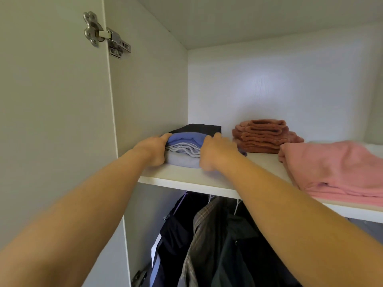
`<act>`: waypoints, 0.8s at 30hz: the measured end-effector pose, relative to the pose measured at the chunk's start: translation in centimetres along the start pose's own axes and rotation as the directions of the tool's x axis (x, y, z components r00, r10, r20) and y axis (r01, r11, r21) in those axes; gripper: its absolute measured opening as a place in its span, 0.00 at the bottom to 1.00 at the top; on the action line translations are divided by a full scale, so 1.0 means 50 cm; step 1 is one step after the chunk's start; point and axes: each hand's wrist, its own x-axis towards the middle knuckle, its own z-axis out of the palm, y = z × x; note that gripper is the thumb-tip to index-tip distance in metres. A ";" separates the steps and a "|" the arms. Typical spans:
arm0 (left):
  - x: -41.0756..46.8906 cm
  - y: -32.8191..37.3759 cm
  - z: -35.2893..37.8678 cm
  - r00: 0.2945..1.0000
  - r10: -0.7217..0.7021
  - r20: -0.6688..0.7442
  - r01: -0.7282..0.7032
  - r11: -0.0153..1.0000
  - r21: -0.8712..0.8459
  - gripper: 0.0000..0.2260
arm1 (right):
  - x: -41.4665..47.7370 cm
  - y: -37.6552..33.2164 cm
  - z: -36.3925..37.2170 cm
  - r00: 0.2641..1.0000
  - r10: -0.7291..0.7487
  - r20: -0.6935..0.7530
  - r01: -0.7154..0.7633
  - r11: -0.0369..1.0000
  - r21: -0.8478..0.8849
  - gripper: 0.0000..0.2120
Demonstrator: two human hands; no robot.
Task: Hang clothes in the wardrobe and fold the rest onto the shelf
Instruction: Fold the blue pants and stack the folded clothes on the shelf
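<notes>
Small stack of folded clothes (184,149): blue layer on top, grey-white ribbed piece, pale lavender base, dark folded piece at the back. It sits at the left end of the white wardrobe shelf (186,180), near the side wall. Rounded folds face front and the long axis runs front to back. Left hand (154,151) grips its left side and right hand (215,155) its right, fingers curled on. Rust-brown towel pile (263,136) is just right, pink folded garment (335,172) beyond, and dark hanging clothes (217,235) are below.

A metal door hinge (106,34) sits upper left; a second hinge (139,276) shows at the lower edge, left of centre.
</notes>
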 end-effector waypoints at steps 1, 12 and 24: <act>0.005 0.004 0.004 0.999 -0.026 0.021 0.027 0.998 -0.048 0.31 | -0.011 0.001 0.013 0.999 -0.039 -0.015 0.040 0.997 0.063 0.31; -0.024 0.256 -0.093 0.904 0.331 -0.269 -0.259 0.927 0.272 0.25 | -0.120 0.144 -0.069 0.998 -0.008 -0.066 0.015 0.994 0.111 0.23; 0.058 0.642 -0.048 0.882 0.461 0.096 -0.356 0.785 -0.506 0.17 | -0.289 0.396 -0.119 0.920 0.386 -0.060 -0.388 0.921 -0.027 0.14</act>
